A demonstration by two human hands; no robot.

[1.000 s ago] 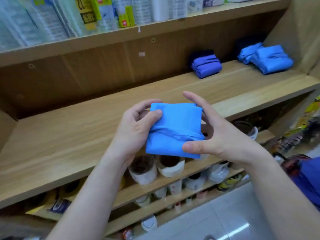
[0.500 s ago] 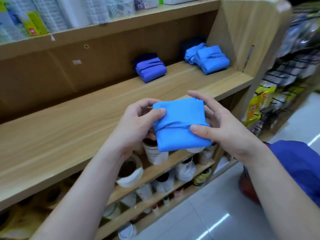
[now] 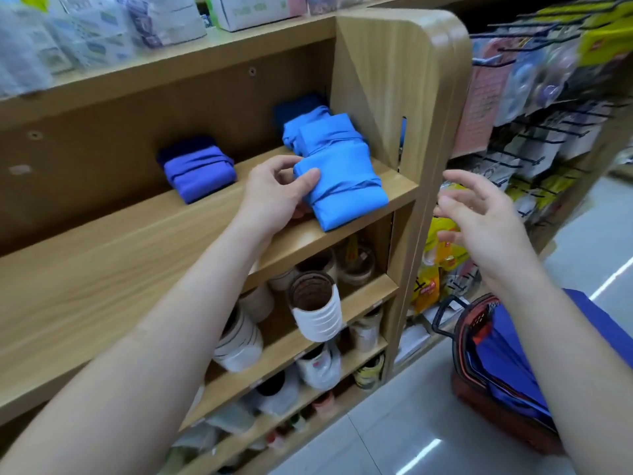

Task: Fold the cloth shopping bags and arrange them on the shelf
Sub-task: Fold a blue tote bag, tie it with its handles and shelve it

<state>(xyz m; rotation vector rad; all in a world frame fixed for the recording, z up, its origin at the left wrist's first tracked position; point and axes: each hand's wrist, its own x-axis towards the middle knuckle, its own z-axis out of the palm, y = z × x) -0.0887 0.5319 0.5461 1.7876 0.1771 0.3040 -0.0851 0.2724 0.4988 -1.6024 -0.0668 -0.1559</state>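
1. Reaches forward over the wooden shelf (image 3: 137, 241) with the left hand (image 3: 274, 190), thumb on top and fingers curled beneath, pinching the left edge of a folded blue bag (image 3: 346, 193).
2. Holds the right hand (image 3: 479, 217) in mid-air beyond the shelf's end panel (image 3: 394, 80), fingers spread and loosely bent, gripping nothing, well apart from the bag.
3. Has the bag lying at the shelf's right end by the front edge, touching a pile of light-blue folded bags (image 3: 322, 132) behind; purple folded bag (image 3: 198, 173) apart to the left.
4. Shows tape rolls (image 3: 315, 310) on lower shelves and a red basket (image 3: 479, 371) holding blue cloth on the tiled floor (image 3: 394, 440).
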